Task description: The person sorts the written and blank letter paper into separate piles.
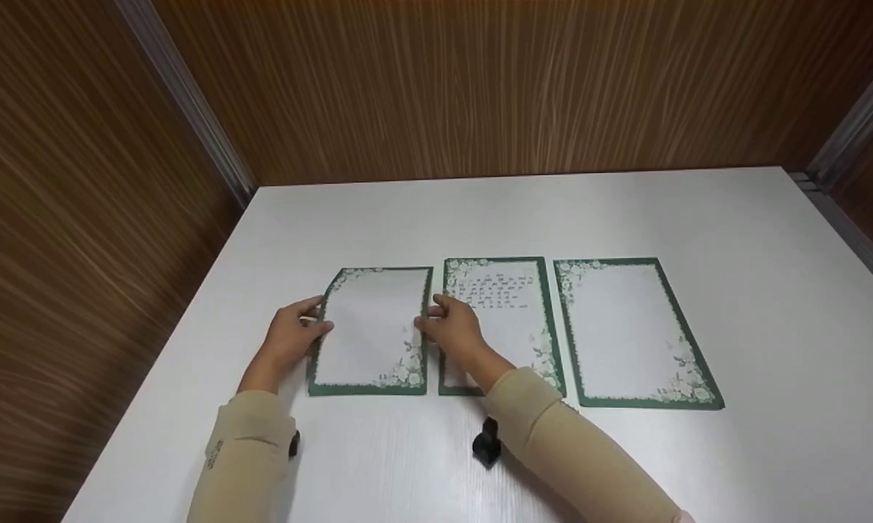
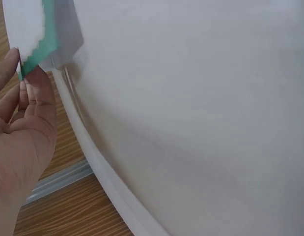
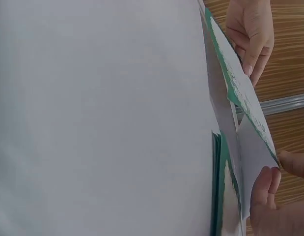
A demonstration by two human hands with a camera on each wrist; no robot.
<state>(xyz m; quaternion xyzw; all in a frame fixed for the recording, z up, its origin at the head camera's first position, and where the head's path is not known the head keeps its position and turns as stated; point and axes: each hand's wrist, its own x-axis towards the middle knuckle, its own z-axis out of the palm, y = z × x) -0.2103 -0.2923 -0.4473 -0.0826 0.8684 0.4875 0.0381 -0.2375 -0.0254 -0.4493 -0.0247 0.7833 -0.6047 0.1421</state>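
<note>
A sheet of paper (image 1: 371, 327) with a green border and white flowers is held between both hands, lifted off the table in the right wrist view. My left hand (image 1: 293, 335) pinches its left edge between thumb and fingers, and the left wrist view shows this hand (image 2: 29, 113) gripping the green edge. On the opposite edge, my right hand (image 1: 457, 330) pinches the sheet, as the right wrist view also shows with this hand (image 3: 282, 201). Beneath the right hand lies a matching sheet with lines of writing (image 1: 509, 327), partly hidden by the hand and forearm.
A third bordered sheet (image 1: 632, 330), without writing, lies at the right on the white table (image 1: 480, 218). Wood-grain panels (image 1: 444, 87) stand behind and at the sides. A black wrist device (image 1: 487, 443) shows below the right sleeve.
</note>
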